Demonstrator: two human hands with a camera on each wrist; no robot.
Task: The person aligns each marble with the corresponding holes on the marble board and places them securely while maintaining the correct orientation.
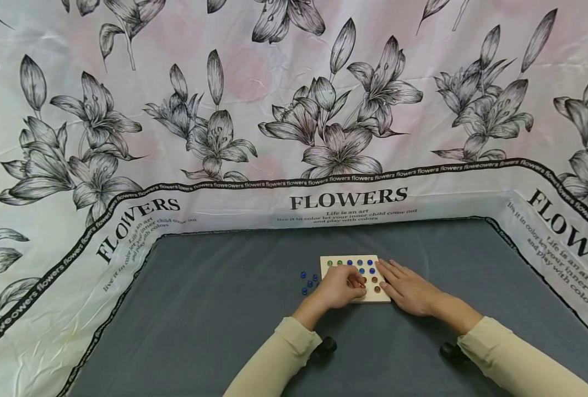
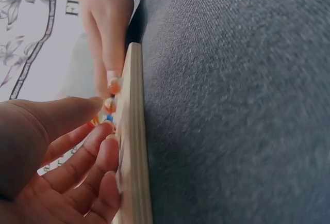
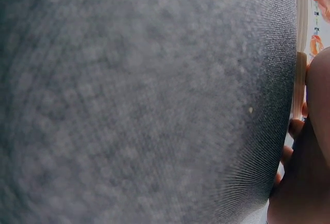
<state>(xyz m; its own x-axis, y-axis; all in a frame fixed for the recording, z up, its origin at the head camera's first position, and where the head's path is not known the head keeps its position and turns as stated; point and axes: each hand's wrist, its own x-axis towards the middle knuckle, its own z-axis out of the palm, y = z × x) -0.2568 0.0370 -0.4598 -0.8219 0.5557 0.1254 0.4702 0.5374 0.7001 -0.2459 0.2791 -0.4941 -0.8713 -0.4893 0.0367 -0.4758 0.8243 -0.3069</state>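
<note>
Beads sit in the holes of the board [image 1: 355, 278] in front of us: blue and green ones along the far rows, orange and brown ones nearer. Our left hand [image 1: 340, 288] is over the board's near left part, its fingers [image 2: 85, 152] curled, with thumb and fingertips pinching an orange bead [image 1: 361, 285] just above the wood. From the left wrist, that bead [image 2: 98, 118] shows between the thumb and fingertips, tight against the board's face, with a blue bead [image 2: 109, 117] right beside it. Our right hand [image 1: 406, 286] lies flat on the board's right edge and the tabletop [image 1: 214, 309], fingers [image 1: 390, 270] straight and together, pressing down and holding nothing. From the right wrist we see only the board's edge [image 3: 299, 48] and a blurred part of that hand [image 3: 309, 146].

A few loose blue beads [image 1: 308, 282] lie on the tabletop just left of the board, near our left hand. The tabletop is covered in grey cloth. Around it hangs a pale sheet [image 1: 294, 110] printed with grey flowers and the word FLOWERS. Both our sleeves [image 1: 279, 358] are cream.
</note>
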